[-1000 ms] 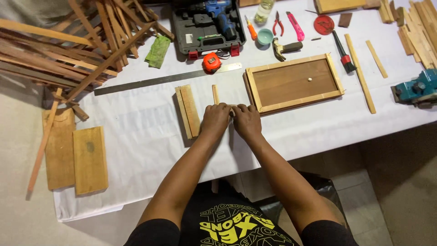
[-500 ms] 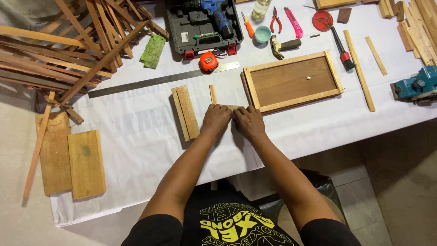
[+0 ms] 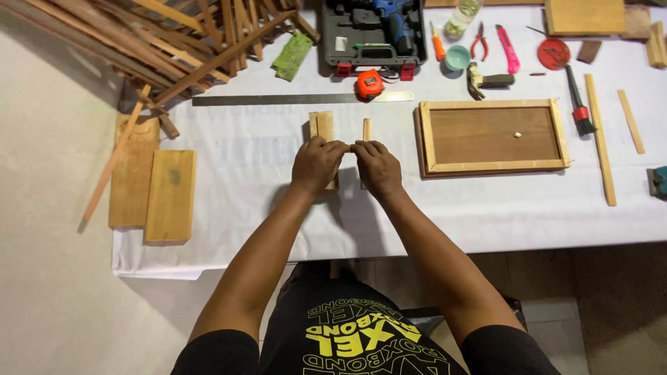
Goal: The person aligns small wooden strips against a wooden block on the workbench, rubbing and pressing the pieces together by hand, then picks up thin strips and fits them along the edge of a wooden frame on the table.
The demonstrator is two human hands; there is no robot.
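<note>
Drill [image 3: 396, 24] lies in open tool case [image 3: 333, 35]; bowl's [image 3: 457, 57] contents unclear.

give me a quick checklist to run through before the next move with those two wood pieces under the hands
1. Left hand rests on the wider wood block: ok.
2. Right hand rests on the thin wood strip: ok.
3. Block and strip lie side by side with a gap between them at the far ends: ok; under the hands, cannot tell.
4. Whether the fingertips pinch something small where the hands meet: cannot tell.
5. Steel ruler and orange tape measure lie just beyond the pieces, free of them: ok.
6. Wooden frame lies to the right, apart from the right hand: ok.
</note>
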